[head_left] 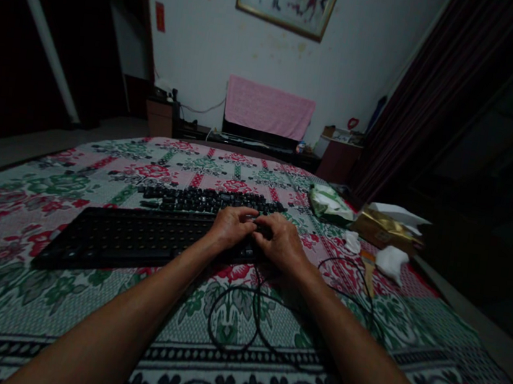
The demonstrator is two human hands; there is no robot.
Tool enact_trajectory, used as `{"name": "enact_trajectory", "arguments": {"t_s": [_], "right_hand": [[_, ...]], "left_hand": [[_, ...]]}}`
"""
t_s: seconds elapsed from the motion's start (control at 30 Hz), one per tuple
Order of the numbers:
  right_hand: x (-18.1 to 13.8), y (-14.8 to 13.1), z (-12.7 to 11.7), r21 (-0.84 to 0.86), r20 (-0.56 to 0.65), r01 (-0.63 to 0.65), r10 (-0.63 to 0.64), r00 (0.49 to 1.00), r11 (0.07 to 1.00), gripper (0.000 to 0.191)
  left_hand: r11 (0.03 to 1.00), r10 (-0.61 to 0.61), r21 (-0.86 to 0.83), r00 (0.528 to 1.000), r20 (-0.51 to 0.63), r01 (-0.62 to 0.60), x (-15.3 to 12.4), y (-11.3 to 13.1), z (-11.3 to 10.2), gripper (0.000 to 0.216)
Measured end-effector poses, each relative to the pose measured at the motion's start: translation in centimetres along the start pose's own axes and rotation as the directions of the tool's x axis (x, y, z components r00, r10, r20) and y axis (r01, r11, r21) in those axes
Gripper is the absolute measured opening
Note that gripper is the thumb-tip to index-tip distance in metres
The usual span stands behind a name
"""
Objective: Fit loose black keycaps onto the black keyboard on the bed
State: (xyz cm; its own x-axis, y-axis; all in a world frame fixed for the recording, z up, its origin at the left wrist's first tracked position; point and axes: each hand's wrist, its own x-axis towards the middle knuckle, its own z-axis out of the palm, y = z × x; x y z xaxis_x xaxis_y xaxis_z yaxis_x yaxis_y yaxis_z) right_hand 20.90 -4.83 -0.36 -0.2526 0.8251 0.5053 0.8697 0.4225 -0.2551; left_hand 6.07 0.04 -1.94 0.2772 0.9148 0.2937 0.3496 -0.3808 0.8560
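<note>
A black keyboard point(139, 237) lies on the patterned cloth, most of its keycaps off and rows of bare key posts showing. Over its right end, my left hand point(232, 225) and my right hand point(281, 238) meet with fingertips almost touching. The fingers of both are bent into a pinch; whatever sits between them is too small and dark to make out. Just behind the keyboard, loose black keycaps point(190, 197) are spread in a long band. A thin black cable point(256, 316) runs in loops from below my hands toward the right.
To the right lie a green and white tissue pack point(327, 202), a gold box point(380, 229), a wooden-handled brush point(368, 271) and crumpled white tissue point(392, 263). The cloth point(96, 315) covers the whole surface. A pink towel point(269, 107) hangs beyond its far edge.
</note>
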Motion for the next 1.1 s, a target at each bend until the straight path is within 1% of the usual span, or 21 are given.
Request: {"name": "enact_trajectory", "arguments": {"t_s": [0.17, 0.3, 0.43, 0.5, 0.57, 0.63, 0.7, 0.73, 0.8, 0.9, 1.1], "right_hand": [[-0.3, -0.8, 0.2, -0.044, -0.033, -0.032, 0.03, 0.999, 0.999, 0.017], [-0.6, -1.2, 0.6, -0.061, -0.025, -0.068, 0.066, 0.997, 0.996, 0.016], [-0.3, -0.7, 0.6, -0.059, -0.015, -0.115, 0.114, 0.993, 0.992, 0.016], [0.2, 0.2, 0.0, -0.051, -0.023, -0.137, 0.135, 0.991, 0.989, 0.017], [0.9, 1.7, -0.7, -0.049, -0.069, -0.188, 0.184, 0.98, 0.981, 0.019], [1.7, 3.4, -1.4, -0.041, -0.091, -0.273, 0.268, 0.959, 0.961, 0.02], [2.5, 5.1, -1.6, -0.058, -0.068, -0.342, 0.338, 0.939, 0.938, 0.019], [2.8, 5.7, -1.5, -0.074, -0.049, -0.351, 0.349, 0.936, 0.933, 0.02], [3.5, 6.8, -1.1, -0.119, -0.012, -0.342, 0.343, 0.939, 0.932, 0.02], [4.4, 7.8, -0.4, -0.193, 0.043, -0.29, 0.303, 0.952, 0.938, 0.021], [5.7, 9.4, 0.4, -0.297, 0.204, -0.151, 0.217, 0.954, 0.943, 0.023]], "left_hand": [[1.0, -0.002, -0.002, 1.0, 0.004, 0.002, 0.1, -0.6, 0.1, 0.035], [1.0, 0.011, 0.026, 1.0, 0.005, -0.011, 0.2, -1.1, 0.4, 0.033], [0.994, 0.052, 0.098, 0.999, 0.01, -0.053, -0.2, -0.2, 0.1, 0.03], [0.981, 0.065, 0.184, 0.998, -0.024, -0.06, -0.5, 0.6, -0.3, 0.03], [0.944, 0.086, 0.324, 0.995, -0.06, -0.062, -0.7, 1.1, -0.9, 0.03], [0.875, 0.097, 0.481, 0.992, -0.077, -0.048, -0.9, 1.3, -1.3, 0.031], [0.799, 0.097, 0.6, 0.993, -0.074, -0.034, -0.9, 1.0, -1.5, 0.032], [0.768, 0.096, 0.64, 0.993, -0.065, -0.032, -0.9, 0.8, -1.5, 0.032], [0.727, 0.097, 0.685, 0.995, -0.039, -0.044, -1.0, 0.5, -1.5, 0.031], [0.694, 0.094, 0.717, 0.996, -0.003, -0.063, -1.0, 0.1, -1.4, 0.029], [0.68, 0.089, 0.729, 0.996, 0.033, -0.085, -1.2, 0.1, -1.5, 0.029]]}}
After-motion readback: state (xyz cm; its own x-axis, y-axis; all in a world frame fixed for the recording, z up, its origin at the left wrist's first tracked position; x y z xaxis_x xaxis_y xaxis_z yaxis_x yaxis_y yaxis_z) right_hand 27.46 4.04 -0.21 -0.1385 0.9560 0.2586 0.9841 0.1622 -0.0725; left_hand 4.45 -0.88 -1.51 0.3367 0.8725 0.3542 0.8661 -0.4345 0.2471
